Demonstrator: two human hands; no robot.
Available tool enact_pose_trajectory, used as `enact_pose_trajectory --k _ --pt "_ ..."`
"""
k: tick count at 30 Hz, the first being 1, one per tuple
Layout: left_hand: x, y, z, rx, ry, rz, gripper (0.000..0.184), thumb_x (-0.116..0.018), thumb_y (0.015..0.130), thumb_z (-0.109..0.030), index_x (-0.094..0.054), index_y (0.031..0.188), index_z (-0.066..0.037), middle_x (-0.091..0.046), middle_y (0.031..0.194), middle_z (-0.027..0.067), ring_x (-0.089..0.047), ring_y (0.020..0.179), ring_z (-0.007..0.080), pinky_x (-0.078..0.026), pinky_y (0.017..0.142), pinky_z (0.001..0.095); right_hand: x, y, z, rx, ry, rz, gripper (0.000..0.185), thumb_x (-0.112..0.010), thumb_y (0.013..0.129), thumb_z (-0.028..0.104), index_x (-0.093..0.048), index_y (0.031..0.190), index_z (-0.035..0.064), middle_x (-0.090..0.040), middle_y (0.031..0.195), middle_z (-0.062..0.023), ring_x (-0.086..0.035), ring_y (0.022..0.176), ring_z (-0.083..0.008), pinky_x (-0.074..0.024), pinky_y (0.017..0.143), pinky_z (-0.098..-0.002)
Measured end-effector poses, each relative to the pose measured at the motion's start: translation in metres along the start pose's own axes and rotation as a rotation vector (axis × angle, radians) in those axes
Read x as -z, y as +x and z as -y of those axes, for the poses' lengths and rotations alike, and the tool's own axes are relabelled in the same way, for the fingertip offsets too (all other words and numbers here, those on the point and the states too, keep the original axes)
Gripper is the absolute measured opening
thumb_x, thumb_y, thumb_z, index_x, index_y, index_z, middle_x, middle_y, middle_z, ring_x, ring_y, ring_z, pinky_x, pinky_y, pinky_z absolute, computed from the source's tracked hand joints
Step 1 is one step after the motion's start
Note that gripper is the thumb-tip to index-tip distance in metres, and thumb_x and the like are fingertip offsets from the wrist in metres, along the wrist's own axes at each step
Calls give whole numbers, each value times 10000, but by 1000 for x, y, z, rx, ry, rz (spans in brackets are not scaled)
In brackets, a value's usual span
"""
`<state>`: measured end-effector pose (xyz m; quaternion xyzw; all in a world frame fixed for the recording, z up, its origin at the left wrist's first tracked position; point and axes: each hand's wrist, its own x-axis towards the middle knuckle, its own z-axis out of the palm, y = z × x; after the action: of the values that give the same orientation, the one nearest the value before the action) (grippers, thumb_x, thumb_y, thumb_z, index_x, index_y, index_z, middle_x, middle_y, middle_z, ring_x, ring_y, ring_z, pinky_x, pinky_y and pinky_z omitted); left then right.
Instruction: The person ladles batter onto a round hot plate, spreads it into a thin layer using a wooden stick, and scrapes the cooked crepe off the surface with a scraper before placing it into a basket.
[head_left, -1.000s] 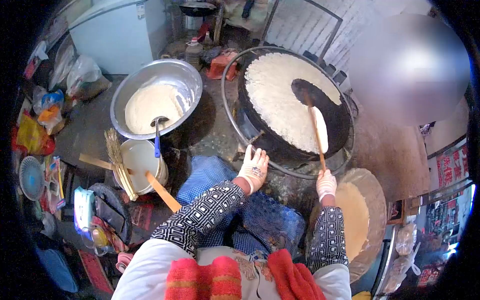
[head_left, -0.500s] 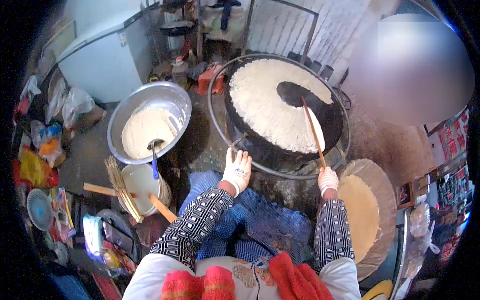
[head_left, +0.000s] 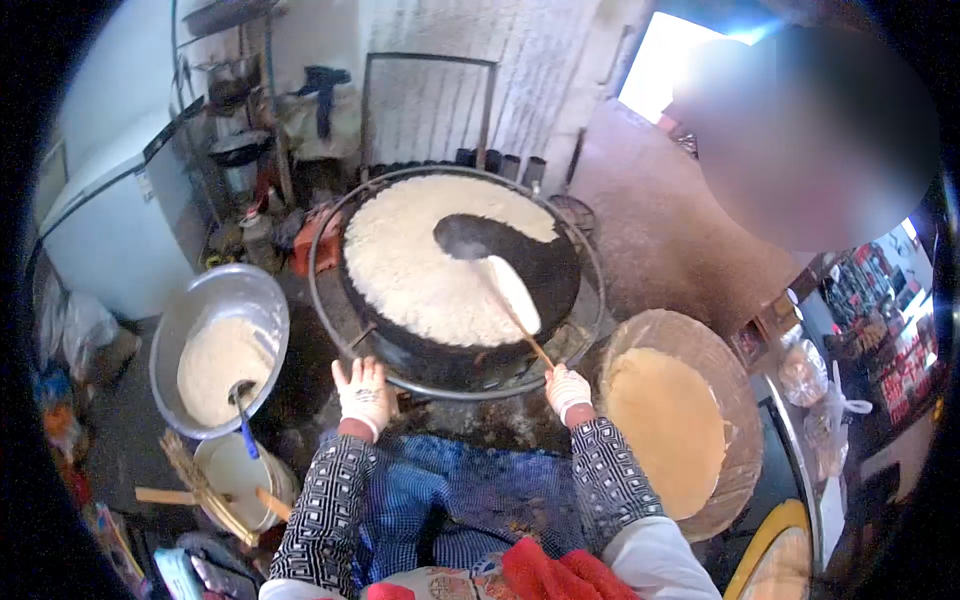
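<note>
In front of me is a round black griddle [head_left: 560,275] inside a metal ring. A broad layer of pale batter [head_left: 400,260] covers much of it, leaving a dark patch bare at the centre and right. My right hand [head_left: 568,390], in a white glove, grips the end of a long thin wooden spreader [head_left: 527,330]. The spreader's far part is blurred and reaches beside a smooth, whiter strip of batter [head_left: 514,295]. My left hand [head_left: 364,394], also gloved, has its fingers spread near the front left of the metal ring [head_left: 470,394]; whether it touches is unclear.
On the left a metal basin [head_left: 165,350] holds batter and a blue-handled ladle [head_left: 246,425]. Below it, a bucket [head_left: 275,478] carries a brush and wooden sticks. Flatbreads lie in a lined basket [head_left: 735,440] at right. A person [head_left: 810,150], blurred, is at upper right.
My view has swung right and up, so the griddle and basin sit further left and lower. The spreader stays in my right hand, beside the whiter strip.
</note>
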<state>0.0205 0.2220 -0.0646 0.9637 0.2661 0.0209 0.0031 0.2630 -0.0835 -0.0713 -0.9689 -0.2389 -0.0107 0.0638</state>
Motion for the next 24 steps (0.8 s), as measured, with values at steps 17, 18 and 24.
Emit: enact_pose_trajectory --k 17,18,24 --pt "-2 -17 -39 -183 -147 -132 524 -597 819 -341 -540 1247 -44 -495 1346 127 -370 1336 289 -135 1088 672 7 -3 6 -21 41 -3 351 -461 958 349 -613 913 36 -678 830 -224 -655 817 -406 -513 778 -499" --pt "-11 -27 -50 -194 -126 -208 581 -595 826 -353 -511 1285 -7 -470 1381 161 -354 1353 304 -132 1097 664 1 -1 -1 -36 33 -13 351 -461 958 349 -613 896 39 -677 819 -220 -655 810 -405 -514 770 -499" --pt "-33 -15 -26 -161 73 -211 658 -581 822 -319 -429 1361 27 -410 1456 195 -361 1368 338 -78 1118 666 -2 -3 23 89 -25 -122 352 -452 966 376 -571 907 50 -660 777 -228 -646 743 -409 -513 720 -524"
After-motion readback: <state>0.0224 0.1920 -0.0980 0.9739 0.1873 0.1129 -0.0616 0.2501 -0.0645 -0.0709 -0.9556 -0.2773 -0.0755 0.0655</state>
